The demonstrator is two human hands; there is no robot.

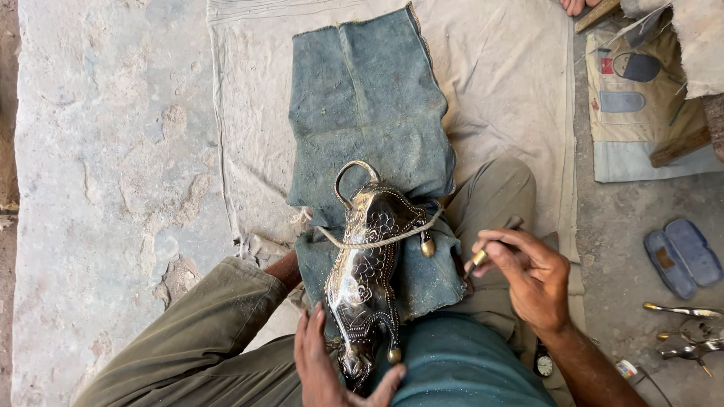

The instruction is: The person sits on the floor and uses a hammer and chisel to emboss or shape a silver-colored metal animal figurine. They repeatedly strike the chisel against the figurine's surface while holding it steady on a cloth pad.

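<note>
A dark metal animal figurine (367, 264) with engraved scale patterns and a curved handle lies on a blue denim cloth (366, 98) across my lap. A rope (385, 240) with small brass bells is looped around it. My left hand (332, 369) steadies the figurine's near end, thumb on one side and fingers on the other. My right hand (528, 275) hovers to the figurine's right, gripping a thin metal engraving tool (483, 252) whose brass-coloured tip points toward the figurine without touching it.
A beige cloth (498, 83) covers the stone floor (105, 151) under the denim. A pair of blue sandals (682, 256) and several metal tools (686, 332) lie at the right. A patched cushion (633, 98) sits at the upper right, with another person's toes (577, 6) at the top edge.
</note>
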